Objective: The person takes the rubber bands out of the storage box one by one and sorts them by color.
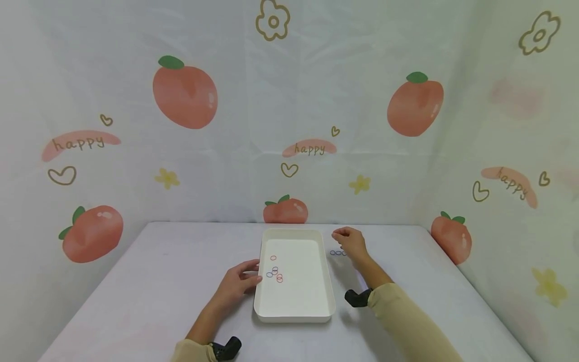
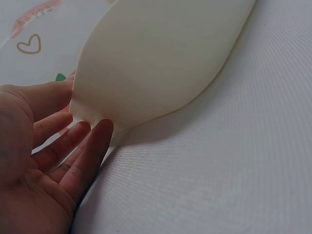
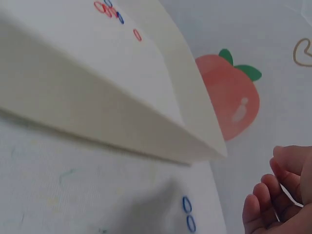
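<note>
A white rectangular tray (image 1: 298,296) lies on the table with several small red and blue rings (image 1: 279,279) inside, toward its left side. My left hand (image 1: 237,281) rests against the tray's left wall, its fingers loosely bent; the left wrist view shows the fingertips touching the outside of the wall (image 2: 151,63). Beyond the tray's right side, my right hand (image 1: 353,244) is raised over the table. Its thumb and index fingertips (image 3: 279,152) come together, and any small thing between them is hidden. Blue rings (image 3: 187,204) lie in a row on the table below it.
The white-covered table (image 1: 172,281) runs back to a white curtain (image 1: 226,176) printed with peaches, hearts and flowers. Another curtain face borders the table on the right. A black wrist-worn device (image 1: 358,298) sits at my right cuff, another (image 1: 226,348) at my left.
</note>
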Action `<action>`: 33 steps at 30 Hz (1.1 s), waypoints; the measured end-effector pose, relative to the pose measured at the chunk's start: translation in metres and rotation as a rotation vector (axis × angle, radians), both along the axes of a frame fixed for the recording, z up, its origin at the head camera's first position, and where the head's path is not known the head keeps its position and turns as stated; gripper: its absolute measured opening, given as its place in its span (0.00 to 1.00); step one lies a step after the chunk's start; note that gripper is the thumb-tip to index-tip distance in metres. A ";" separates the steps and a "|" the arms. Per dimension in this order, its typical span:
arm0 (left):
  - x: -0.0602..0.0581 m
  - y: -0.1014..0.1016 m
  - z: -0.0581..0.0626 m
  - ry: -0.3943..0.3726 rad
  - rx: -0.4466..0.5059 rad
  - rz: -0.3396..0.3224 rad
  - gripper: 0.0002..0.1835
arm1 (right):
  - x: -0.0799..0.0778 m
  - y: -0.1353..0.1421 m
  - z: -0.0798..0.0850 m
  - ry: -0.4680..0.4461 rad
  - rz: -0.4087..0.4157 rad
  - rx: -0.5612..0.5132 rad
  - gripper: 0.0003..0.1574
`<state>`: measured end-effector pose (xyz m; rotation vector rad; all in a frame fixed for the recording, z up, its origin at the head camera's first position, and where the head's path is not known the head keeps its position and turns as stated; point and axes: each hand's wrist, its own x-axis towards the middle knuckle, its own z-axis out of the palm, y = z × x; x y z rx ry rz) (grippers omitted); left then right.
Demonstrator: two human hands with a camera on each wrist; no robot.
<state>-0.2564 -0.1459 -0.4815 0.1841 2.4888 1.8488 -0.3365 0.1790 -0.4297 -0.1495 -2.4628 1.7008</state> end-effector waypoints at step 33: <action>-0.001 0.000 -0.001 -0.023 0.003 0.006 0.28 | -0.009 -0.061 0.002 0.005 0.204 0.179 0.09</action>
